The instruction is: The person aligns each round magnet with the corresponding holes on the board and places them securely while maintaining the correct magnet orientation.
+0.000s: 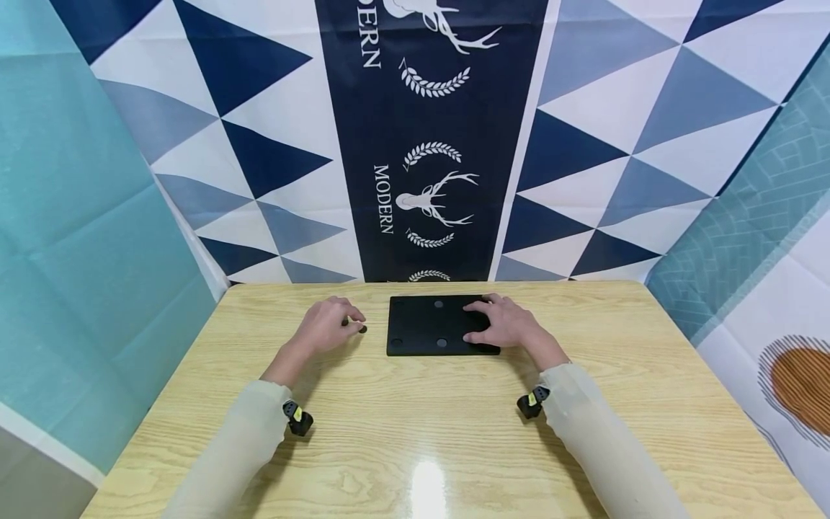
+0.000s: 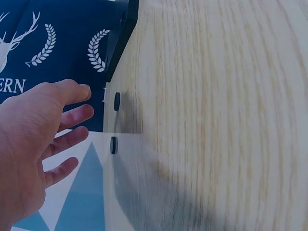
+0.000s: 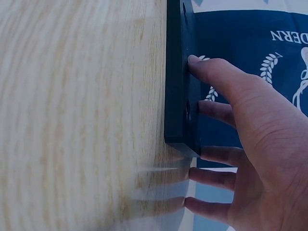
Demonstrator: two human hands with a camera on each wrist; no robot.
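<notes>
A flat black rectangular board [image 1: 418, 324] lies on the table, with round spots on its top, two of them grey [image 1: 442, 342]. My right hand [image 1: 509, 324] is spread over the board's right end. In the right wrist view its thumb [image 3: 211, 67] touches the top face, and the other fingers reach past the board's end. To the left of the board, my left hand [image 1: 327, 324] hovers with loosely bent fingers. Two small black discs [image 2: 117, 101] stand on the table just beyond its fingertips in the left wrist view, apart from the hand.
The wooden table [image 1: 363, 411] carries the board and discs near its back edge. Behind it hangs a patterned cloth [image 1: 428, 144] with deer and triangles. A teal cloth [image 1: 97, 238] borders the left side, and another patterned cloth [image 1: 765, 288] the right. Each wrist wears a small camera.
</notes>
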